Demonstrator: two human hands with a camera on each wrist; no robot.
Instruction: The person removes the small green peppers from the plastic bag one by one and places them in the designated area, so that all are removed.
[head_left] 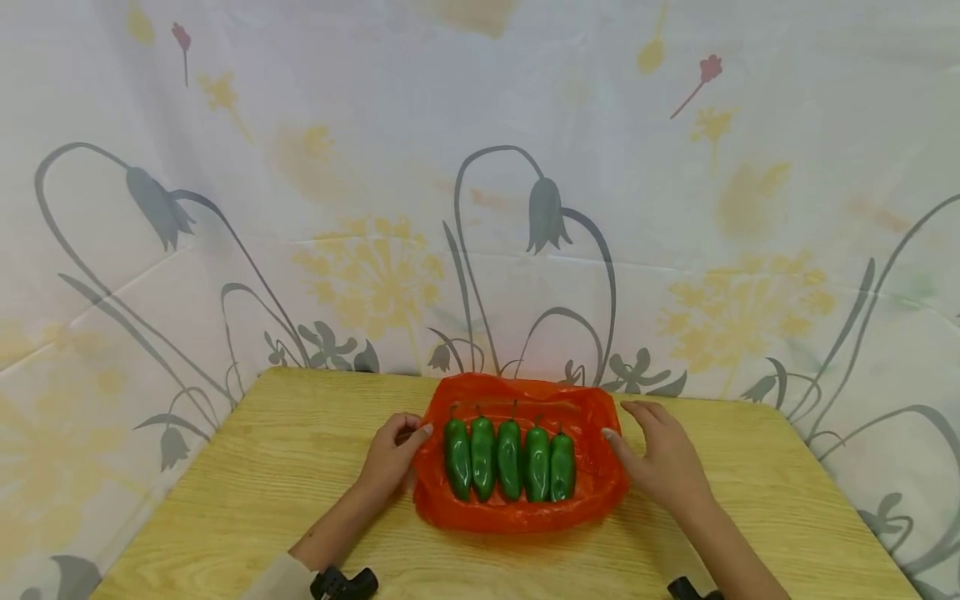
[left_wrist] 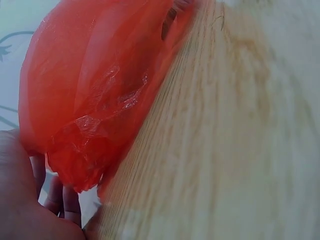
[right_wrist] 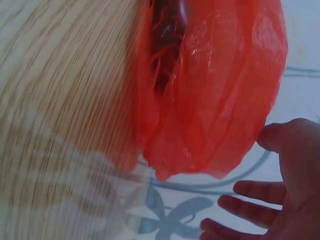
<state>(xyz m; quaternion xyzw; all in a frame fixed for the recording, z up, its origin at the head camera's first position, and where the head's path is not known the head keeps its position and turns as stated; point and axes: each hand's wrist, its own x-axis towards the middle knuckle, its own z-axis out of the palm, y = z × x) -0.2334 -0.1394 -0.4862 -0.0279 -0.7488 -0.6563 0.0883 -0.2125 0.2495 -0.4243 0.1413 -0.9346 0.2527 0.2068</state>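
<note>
On a wood-grained table [head_left: 300, 450], a red plastic bag [head_left: 517, 521] stretches left to right between two hands about equally near: the right hand [head_left: 663, 458] spread wide, the left hand [head_left: 386, 458] alongside, its grip unclear. Five green peppers [head_left: 509, 460] lie inside.

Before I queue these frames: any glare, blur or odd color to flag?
Head: fairly even light, small bright highlights on the green peppers. Left wrist: glints on the red bag's creases, wooden tabletop soft and washed out toward the right edge. Right wrist: pale reflections across the tabletop at lower left, contents dark and indistinct through the red film.
</note>
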